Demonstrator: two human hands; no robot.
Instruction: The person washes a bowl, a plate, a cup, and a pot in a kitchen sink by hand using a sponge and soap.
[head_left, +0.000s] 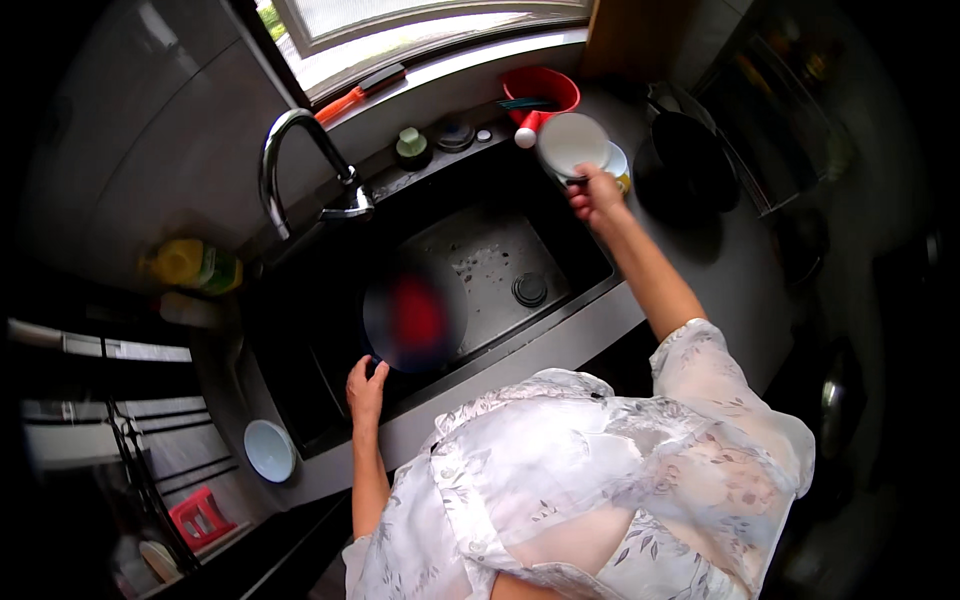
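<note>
Over the left part of the black sink is a round, dark-blue-edged vessel, its middle blurred around a red patch. My left hand grips its near edge, thumb and fingers pinched around it. On the counter side beyond the sink's right rim, my right hand holds a round, pale dish by its near edge. Behind that dish shows part of a light blue bowl, with something yellow under it. Whether the dish rests on anything is hidden.
A chrome faucet arches over the sink's left part. Food scraps lie near the drain. A red basin and a black pan stand at right. A white bowl sits at the left counter edge.
</note>
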